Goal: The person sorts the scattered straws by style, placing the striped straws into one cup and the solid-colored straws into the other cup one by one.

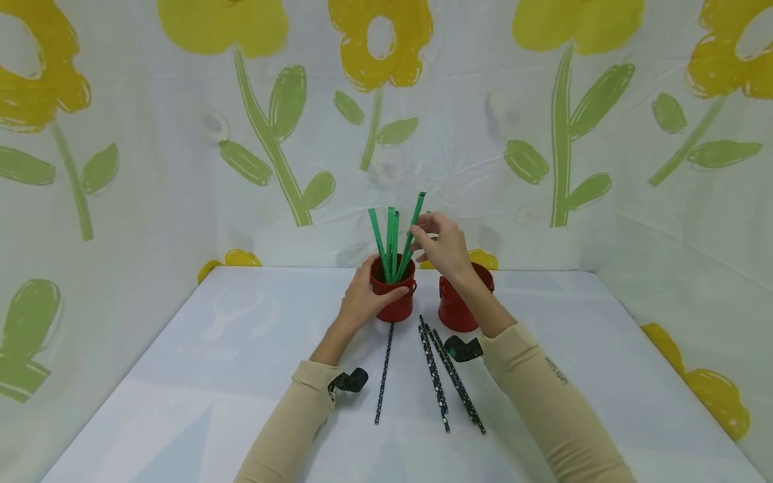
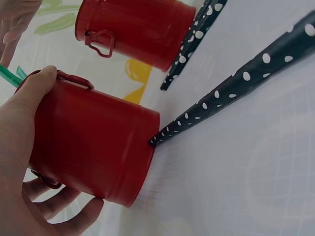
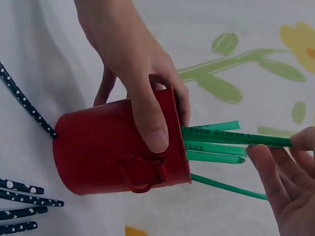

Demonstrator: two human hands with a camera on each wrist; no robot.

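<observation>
My left hand (image 1: pixel 360 300) grips a small red metal bucket (image 1: pixel 397 310), its thumb across the near side at the rim. Several green straws (image 1: pixel 391 241), printed with small dark lettering, stand in the bucket and lean different ways. One green straw (image 3: pixel 256 140) is pinched near its upper end by my right hand (image 1: pixel 445 247), above the bucket's right side. Its lower end is hidden behind the rim. In the left wrist view the thumb presses beside a handle loop (image 2: pixel 76 79), and the other fingers are curled at the opposite side.
A second red bucket (image 1: pixel 455 310) stands to the right, partly hidden by my right forearm. Black straws with white dots (image 1: pixel 433 372) lie on the white table (image 1: pixel 241 349) in front of the buckets. A single dotted straw (image 1: pixel 384 376) points at the held bucket's base. A flower-printed sheet (image 1: pixel 459 134) hangs behind.
</observation>
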